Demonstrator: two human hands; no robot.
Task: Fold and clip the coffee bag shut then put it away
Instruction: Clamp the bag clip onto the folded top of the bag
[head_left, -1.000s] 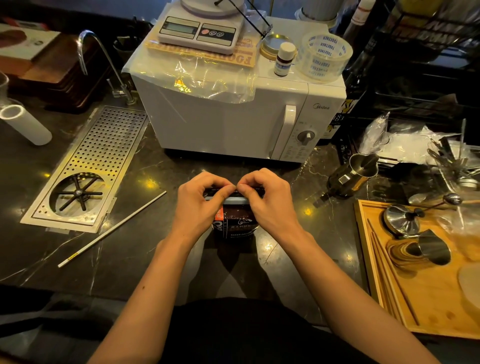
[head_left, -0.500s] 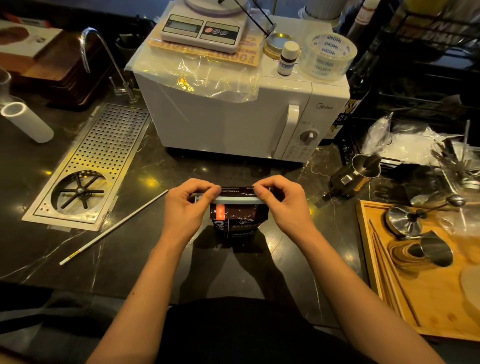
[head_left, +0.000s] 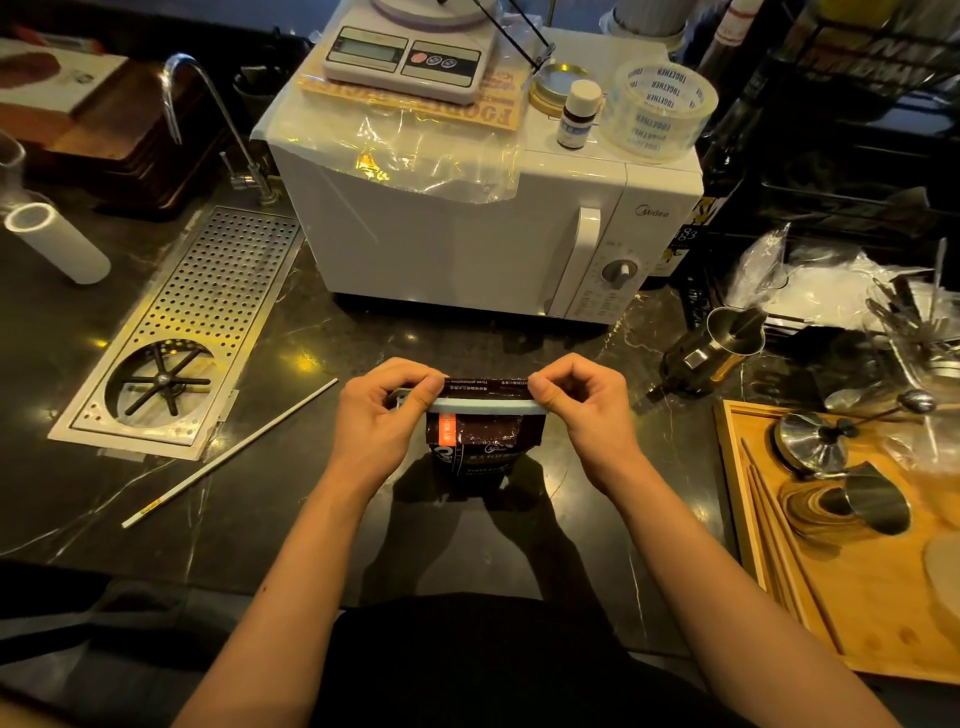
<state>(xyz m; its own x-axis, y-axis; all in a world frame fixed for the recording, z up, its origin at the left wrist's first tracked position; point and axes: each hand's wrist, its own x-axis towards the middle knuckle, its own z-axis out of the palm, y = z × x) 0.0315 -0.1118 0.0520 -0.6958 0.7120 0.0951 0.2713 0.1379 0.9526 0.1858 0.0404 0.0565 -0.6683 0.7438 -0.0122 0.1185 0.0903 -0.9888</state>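
Note:
A dark brown coffee bag (head_left: 483, 441) with an orange label stands upright on the black marble counter in front of me. Its top is folded over, and a long pale blue-grey clip (head_left: 485, 405) runs across the fold. My left hand (head_left: 382, 415) pinches the clip's left end and the bag's top corner. My right hand (head_left: 582, 405) pinches the clip's right end the same way. Both ends of the clip are hidden under my fingers.
A white microwave (head_left: 467, 228) with a scale on top stands right behind the bag. A steel drip tray (head_left: 208, 312) and a thin white stick (head_left: 228, 454) lie to the left. A metal pitcher (head_left: 711, 353) and a wooden tray (head_left: 831, 597) with tools sit to the right.
My hands have slid apart from the middle of the bag's top to its two ends, uncovering the clip along the fold. The bag stays in place.

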